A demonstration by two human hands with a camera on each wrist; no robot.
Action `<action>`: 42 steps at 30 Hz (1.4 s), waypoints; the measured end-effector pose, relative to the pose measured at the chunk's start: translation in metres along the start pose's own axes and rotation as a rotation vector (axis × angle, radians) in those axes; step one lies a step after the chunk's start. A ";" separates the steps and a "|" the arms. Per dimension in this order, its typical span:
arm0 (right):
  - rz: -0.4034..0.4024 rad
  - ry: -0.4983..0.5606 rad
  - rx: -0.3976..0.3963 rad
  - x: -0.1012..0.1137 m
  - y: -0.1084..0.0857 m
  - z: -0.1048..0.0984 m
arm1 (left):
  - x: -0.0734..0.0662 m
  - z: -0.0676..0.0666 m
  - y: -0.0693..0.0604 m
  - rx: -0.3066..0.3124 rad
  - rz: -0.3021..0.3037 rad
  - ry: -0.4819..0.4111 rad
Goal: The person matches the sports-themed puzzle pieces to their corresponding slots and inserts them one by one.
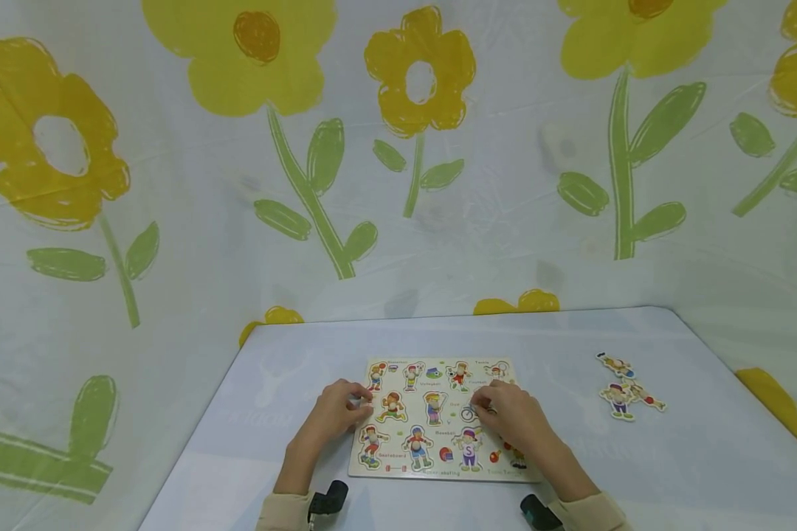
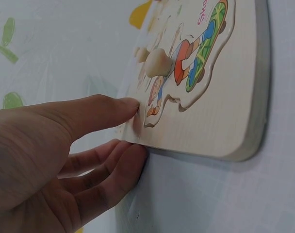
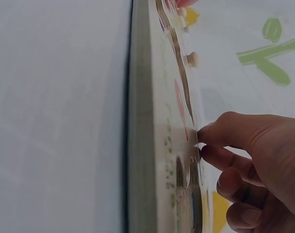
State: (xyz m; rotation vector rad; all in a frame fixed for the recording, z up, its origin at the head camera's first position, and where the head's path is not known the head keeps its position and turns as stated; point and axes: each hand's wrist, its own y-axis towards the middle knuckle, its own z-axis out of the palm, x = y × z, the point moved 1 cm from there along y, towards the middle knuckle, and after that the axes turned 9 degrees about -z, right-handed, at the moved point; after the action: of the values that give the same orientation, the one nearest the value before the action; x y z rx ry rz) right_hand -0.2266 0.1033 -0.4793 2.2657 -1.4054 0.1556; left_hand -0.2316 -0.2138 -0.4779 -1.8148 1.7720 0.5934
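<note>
A wooden peg puzzle board [image 1: 438,476] with sports figures lies on the table. At its left edge is my left hand [image 1: 341,407]; the left wrist view shows the thumb [image 2: 121,109] on the board's face and curled fingers against its edge, gripping it. A skateboarder piece [image 2: 186,63] with a round wooden knob [image 2: 158,63] sits near that thumb. Over the board's right part, my right hand [image 1: 513,413] pinches a puzzle piece with a bicycle [image 1: 468,414] between thumb and index finger, low at the board's face. The fingertips hide its knob and most of the piece.
Three loose puzzle pieces lie right of the board: one figure [image 1: 616,365] at the back, another [image 1: 618,402] in front, and a third [image 1: 647,397] touching or overlapping it. The white table [image 1: 239,435] meets a flower-printed cloth [image 1: 452,251] behind.
</note>
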 end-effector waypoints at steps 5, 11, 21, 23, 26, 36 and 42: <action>0.009 0.011 0.005 0.000 0.000 0.000 | 0.000 -0.001 0.000 -0.002 0.004 -0.002; 0.018 0.021 0.009 0.000 0.000 0.001 | -0.001 0.000 0.000 -0.002 0.002 -0.011; 0.013 0.025 0.003 0.000 -0.001 -0.001 | -0.003 -0.001 -0.002 0.004 -0.001 -0.015; 0.012 0.025 0.004 0.000 -0.002 -0.001 | -0.004 -0.001 -0.002 0.007 -0.005 -0.022; 0.008 0.023 0.016 -0.002 -0.002 -0.002 | -0.004 -0.001 -0.003 0.010 -0.007 -0.032; 0.053 0.061 0.078 -0.019 -0.005 -0.011 | -0.002 0.000 -0.002 0.007 -0.007 -0.030; 0.107 0.067 0.065 -0.050 -0.010 -0.028 | -0.002 -0.001 -0.003 0.012 -0.009 -0.040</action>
State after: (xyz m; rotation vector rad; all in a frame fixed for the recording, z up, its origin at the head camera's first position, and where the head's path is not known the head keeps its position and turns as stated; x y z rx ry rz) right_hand -0.2374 0.1599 -0.4747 2.2165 -1.5067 0.3134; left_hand -0.2291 -0.2129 -0.4754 -1.7901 1.7367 0.6101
